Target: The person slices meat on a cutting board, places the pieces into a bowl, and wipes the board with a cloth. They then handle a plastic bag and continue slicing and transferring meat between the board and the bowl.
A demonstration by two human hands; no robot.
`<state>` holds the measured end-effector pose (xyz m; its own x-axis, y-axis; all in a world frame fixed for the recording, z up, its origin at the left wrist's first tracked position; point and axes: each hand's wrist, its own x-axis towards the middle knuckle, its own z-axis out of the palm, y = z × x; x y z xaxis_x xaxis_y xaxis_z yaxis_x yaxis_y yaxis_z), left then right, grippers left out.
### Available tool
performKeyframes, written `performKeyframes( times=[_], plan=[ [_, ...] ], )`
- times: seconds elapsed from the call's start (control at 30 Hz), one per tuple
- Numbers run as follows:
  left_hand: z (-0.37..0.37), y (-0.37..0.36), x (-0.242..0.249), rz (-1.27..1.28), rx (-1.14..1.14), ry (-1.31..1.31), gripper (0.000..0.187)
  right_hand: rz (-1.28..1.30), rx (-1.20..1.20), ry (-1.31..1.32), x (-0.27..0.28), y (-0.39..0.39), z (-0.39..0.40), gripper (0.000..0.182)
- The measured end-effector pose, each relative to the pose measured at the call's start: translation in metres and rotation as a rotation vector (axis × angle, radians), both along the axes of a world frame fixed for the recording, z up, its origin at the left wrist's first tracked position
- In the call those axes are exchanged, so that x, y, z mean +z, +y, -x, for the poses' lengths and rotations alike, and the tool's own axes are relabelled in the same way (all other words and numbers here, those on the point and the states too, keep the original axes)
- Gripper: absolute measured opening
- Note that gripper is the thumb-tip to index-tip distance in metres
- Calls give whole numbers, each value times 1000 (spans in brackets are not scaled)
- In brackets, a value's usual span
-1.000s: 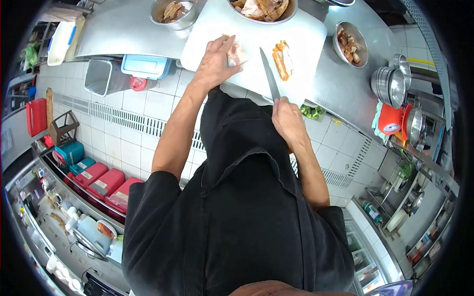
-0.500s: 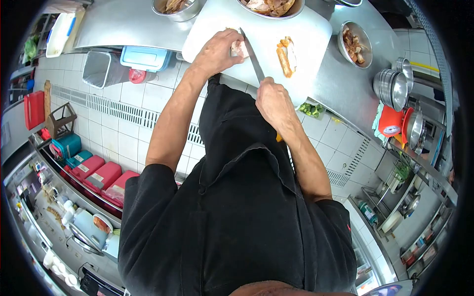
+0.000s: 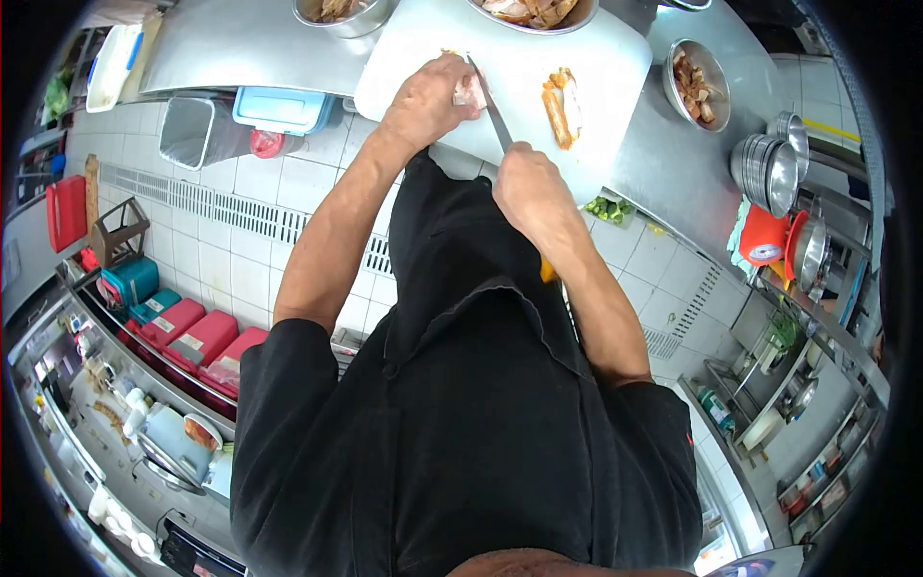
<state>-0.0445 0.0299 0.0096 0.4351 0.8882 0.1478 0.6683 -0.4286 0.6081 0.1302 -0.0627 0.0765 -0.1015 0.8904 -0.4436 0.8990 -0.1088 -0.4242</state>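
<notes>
On the white cutting board (image 3: pixel 413 48), my left hand (image 3: pixel 429 104) grips a pale piece of cooked meat (image 3: pixel 468 93), its fingers curled over the far left side. My right hand (image 3: pixel 536 188) is wrapped round the handle of a knife (image 3: pixel 493 111). The blade points away from me and lies against the right side of that meat. To the right of the knife, a browned slice of meat (image 3: pixel 558 108) rests on the board, touched by neither hand. My fingers hide part of the held piece and the knife's handle.
A metal bowl of meat (image 3: pixel 535 27) stands at the board's far edge. Another bowl (image 3: pixel 340 25) is at the left, and a bowl of browned pieces (image 3: pixel 696 87) at the right. Stacked metal bowls (image 3: pixel 764 173) and a red scale (image 3: pixel 762 234) are farther right. Green vegetables (image 3: pixel 608 210) sit below the board's edge.
My right hand has shifted slightly up and left with the knife, whose blade now lies closer against the meat. My left hand still grips the piece.
</notes>
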Motion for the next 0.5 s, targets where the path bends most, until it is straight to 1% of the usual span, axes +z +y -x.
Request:
performKeyframes(
  times=[0.03,0.1,0.2,0.23,0.3,0.4,0.5],
  plan=[
    [-1,-3,-1,43,8,-1,52,-69,14,4,-15,-1,4,17],
    [-1,-4,5,105,28,0,51,-95,9,-6,-31,1,7,17],
    [0,-5,5,77,33,-29,50,-152,5,39,-36,1,-2,17],
    [0,-4,5,84,36,-38,51,-175,7,57,-34,3,-9,17],
    [4,-6,3,115,48,-53,53,-151,-92,60,-22,-6,-20,16],
    [7,-7,9,195,43,-74,62,-132,-167,52,-1,-25,-30,18],
    [5,-8,1,127,76,-55,69,-124,-205,32,5,-35,-33,24]
  ],
)
